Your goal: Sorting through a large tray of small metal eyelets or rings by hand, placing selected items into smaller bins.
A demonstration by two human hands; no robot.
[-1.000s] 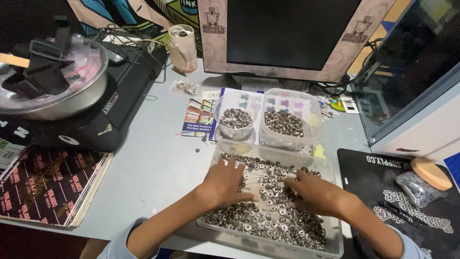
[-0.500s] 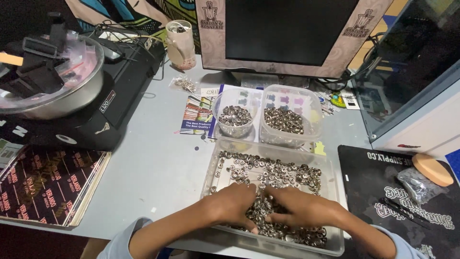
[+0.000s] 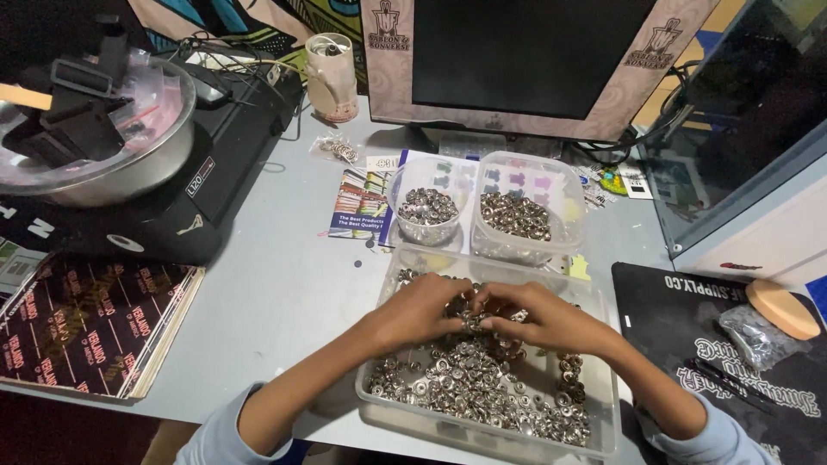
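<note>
- The fingertips of the left hand (image 3: 424,308) and the right hand (image 3: 541,317) meet over the middle of a clear plastic tray (image 3: 603,435), curled in and pinching a small clump of metal snap buttons (image 3: 469,379); exactly how many they hold cannot be told.
- The rest of the buttons lie heaped in the tray, thickest toward its near edge.
- The tray sits at the near edge of the grey table (image 3: 276,293), between both forearms.
- Just beyond the tray stand a small round tub (image 3: 427,211) and a rectangular tub (image 3: 521,215), each holding more buttons.
- A monitor (image 3: 525,60) stands at the far edge, a metal bowl (image 3: 129,168) on a black machine (image 3: 185,215) at the left, a black mat (image 3: 689,319) at the right.
</note>
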